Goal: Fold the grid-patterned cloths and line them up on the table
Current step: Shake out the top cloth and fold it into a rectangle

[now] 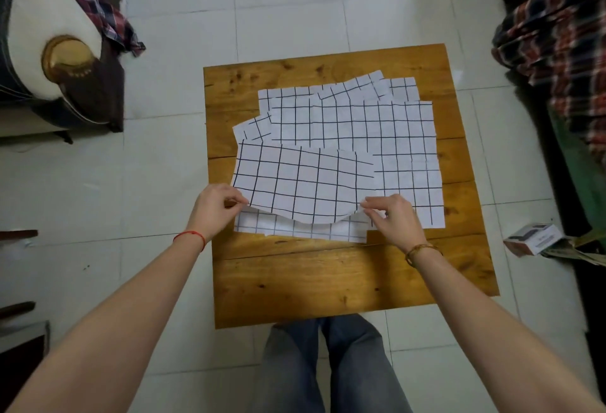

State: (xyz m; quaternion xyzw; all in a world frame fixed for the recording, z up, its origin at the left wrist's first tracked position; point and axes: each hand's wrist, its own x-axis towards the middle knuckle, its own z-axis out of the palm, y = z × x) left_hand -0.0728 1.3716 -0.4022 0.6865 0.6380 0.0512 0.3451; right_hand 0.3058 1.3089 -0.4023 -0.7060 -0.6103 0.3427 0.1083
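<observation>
Several white cloths with a black grid lie overlapping in a loose pile [354,124] on the square wooden table [344,275]. The top cloth [301,180] is raised off the pile at its near edge and sags between my hands. My left hand [218,206] pinches its near left corner. My right hand [392,216] pinches its near right corner. Another grid cloth [295,227] shows flat beneath the raised edge.
The table stands on a white tiled floor. A white and dark armchair [49,52] with a plaid cloth is at the left. A bed with a plaid blanket [564,39] is at the right, and a small box [534,237] lies beside the table. My legs are under the near edge.
</observation>
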